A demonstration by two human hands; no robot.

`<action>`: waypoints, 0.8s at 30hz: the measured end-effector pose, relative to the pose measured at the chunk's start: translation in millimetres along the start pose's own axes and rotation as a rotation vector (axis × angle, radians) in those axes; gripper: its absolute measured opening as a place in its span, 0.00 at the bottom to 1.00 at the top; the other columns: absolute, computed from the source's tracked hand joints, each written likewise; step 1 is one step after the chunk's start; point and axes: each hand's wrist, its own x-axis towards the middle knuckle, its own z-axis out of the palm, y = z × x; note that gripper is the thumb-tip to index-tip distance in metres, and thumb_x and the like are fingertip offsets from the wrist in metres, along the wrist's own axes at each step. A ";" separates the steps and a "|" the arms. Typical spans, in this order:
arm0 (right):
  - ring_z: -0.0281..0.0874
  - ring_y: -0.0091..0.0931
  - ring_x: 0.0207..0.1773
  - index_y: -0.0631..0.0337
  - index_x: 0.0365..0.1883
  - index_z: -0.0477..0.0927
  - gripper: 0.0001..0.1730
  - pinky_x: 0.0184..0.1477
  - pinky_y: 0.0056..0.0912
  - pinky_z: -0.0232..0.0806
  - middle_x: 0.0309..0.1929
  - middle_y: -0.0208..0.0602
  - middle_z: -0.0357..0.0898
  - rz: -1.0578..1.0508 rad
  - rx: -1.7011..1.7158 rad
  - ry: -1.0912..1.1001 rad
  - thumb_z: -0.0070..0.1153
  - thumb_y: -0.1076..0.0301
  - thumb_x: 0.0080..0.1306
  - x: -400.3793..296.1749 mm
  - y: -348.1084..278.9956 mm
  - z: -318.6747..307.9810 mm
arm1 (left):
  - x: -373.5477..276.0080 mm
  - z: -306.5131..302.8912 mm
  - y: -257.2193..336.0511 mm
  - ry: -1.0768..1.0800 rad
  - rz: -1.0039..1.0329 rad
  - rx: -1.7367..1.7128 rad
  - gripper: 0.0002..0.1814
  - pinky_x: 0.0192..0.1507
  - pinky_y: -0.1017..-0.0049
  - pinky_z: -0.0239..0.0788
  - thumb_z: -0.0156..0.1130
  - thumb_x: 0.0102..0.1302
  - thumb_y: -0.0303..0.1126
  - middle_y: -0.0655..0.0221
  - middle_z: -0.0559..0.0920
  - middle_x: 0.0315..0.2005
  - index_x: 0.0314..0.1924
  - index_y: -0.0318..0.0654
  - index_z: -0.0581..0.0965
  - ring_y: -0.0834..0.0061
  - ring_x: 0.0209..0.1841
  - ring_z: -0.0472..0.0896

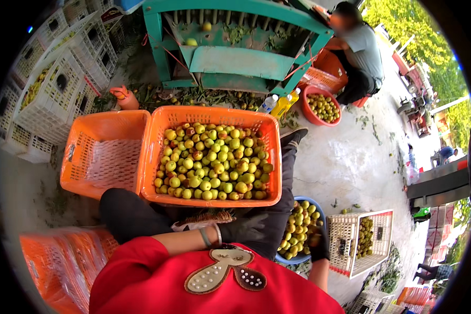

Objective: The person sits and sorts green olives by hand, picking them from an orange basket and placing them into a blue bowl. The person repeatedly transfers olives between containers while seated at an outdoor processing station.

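Note:
An orange plastic crate [216,203] full of round green and brown fruits [216,157], which look like jujubes, is in front of me across my legs. My left hand [245,229], in a dark glove, rests by my thigh below this crate, fingers pointing right. Nothing shows in it. On my right, my gloved right hand [318,243] reaches down at the edge of a blue basin [322,212] of similar fruits [298,231]. Its fingers are dark and partly hidden, so a grip on any fruit does not show.
Left of the full crate sits an orange crate lined with clear plastic [114,157]. A green sorting machine [239,62] stands ahead. White crates [59,86] are stacked at left. One white crate of fruits [341,247] is at right. A person [361,51] crouches near a red basin [318,119].

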 end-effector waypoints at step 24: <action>0.74 0.21 0.39 0.63 0.60 0.69 0.22 0.42 0.24 0.69 0.45 0.33 0.78 -0.330 -0.584 -0.780 0.50 0.69 0.68 63.7 -214.1 149.1 | -181.6 -311.6 -29.3 1.469 -0.769 -0.170 0.37 0.62 0.57 0.60 0.53 0.64 0.49 0.56 0.60 0.66 0.68 0.38 0.57 0.55 0.64 0.63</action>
